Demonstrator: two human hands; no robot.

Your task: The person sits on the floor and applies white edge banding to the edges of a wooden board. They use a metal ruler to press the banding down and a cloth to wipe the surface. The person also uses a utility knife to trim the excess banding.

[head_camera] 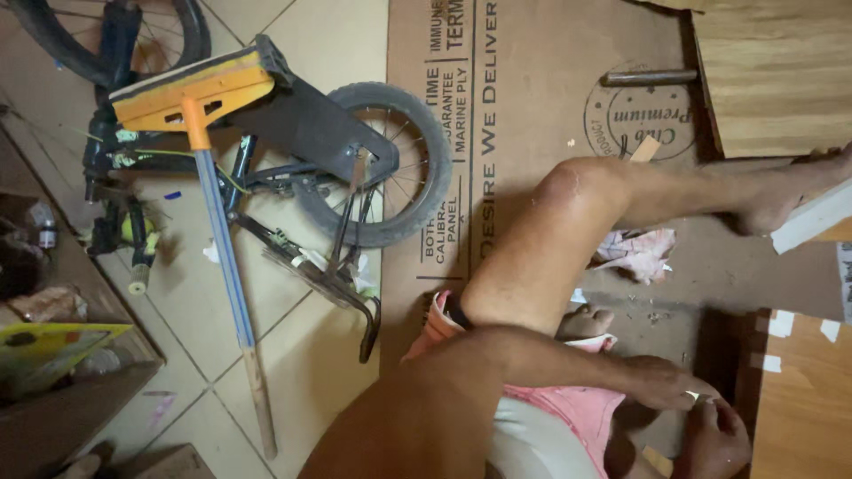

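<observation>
Seated on the brown printed plywood sheet [532,106], near its edge beside a pale wooden board [799,399], the person brings the left hand [661,381] and right hand [714,439] together, fingers narrowed on a small white scrap [693,396] for steadiness

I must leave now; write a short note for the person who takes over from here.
Both hands are low at the right, close together. One hand pinches a small white bit; the other hand touches it from below. Which is left or right, I cannot tell. They work over the cardboard, beside a wood panel. A crumpled paper lies near the knee. Progress: cannot tell.
</observation>
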